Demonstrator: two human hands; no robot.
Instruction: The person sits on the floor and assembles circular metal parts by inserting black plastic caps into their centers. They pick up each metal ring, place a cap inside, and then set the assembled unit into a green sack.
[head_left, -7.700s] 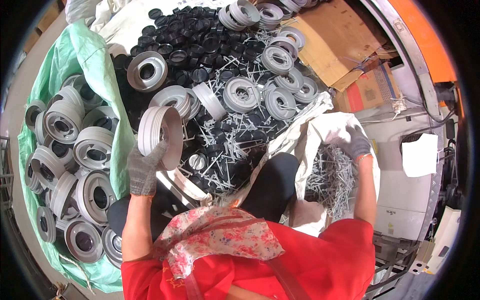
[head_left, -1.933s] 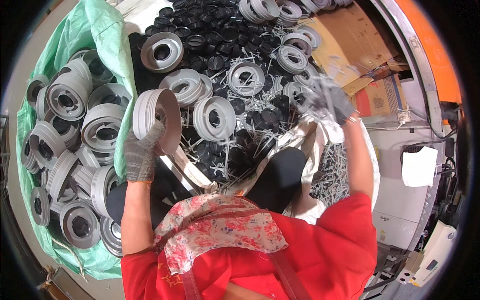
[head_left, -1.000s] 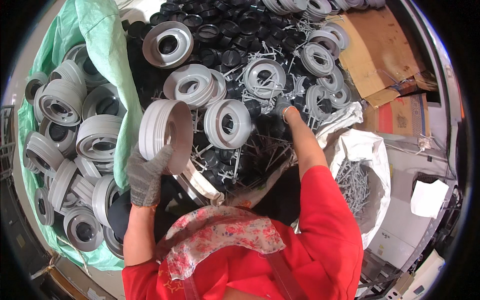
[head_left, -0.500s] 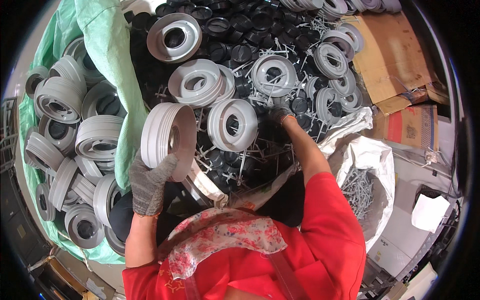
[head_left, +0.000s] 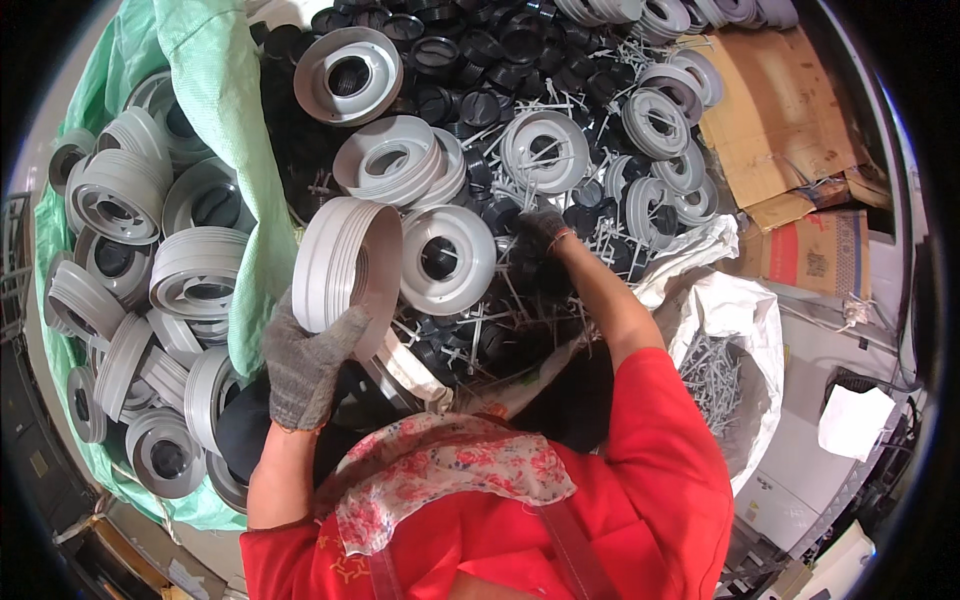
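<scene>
In a grey knit glove, my left hand point(head_left: 312, 365) grips a large grey ringed plastic fitting point(head_left: 340, 265) by its lower rim, holding it tilted up on its side. My right hand point(head_left: 543, 230), also gloved, reaches into a heap of round black screw caps point(head_left: 480, 108) mixed with thin grey plastic pins point(head_left: 470, 345). Its fingers blend into the dark caps, so its grasp is unclear. Between my hands lies another grey fitting point(head_left: 448, 262) with a black piece showing in its centre hole. Just beyond my right hand rests a further grey fitting point(head_left: 580, 150) with pins in it.
At the left, a green woven sack point(head_left: 215, 120) holds many grey fittings point(head_left: 120, 195) with black centres. A white sack point(head_left: 735, 310) of grey pins point(head_left: 712, 385) stands at the right. Flattened cardboard point(head_left: 780, 110) lies at the far right, above a printed carton point(head_left: 815, 255).
My left hand has shifted slightly right with the held fitting. My right hand has moved a little left among the caps. The fitting between them has slid left and its centre now shows black.
</scene>
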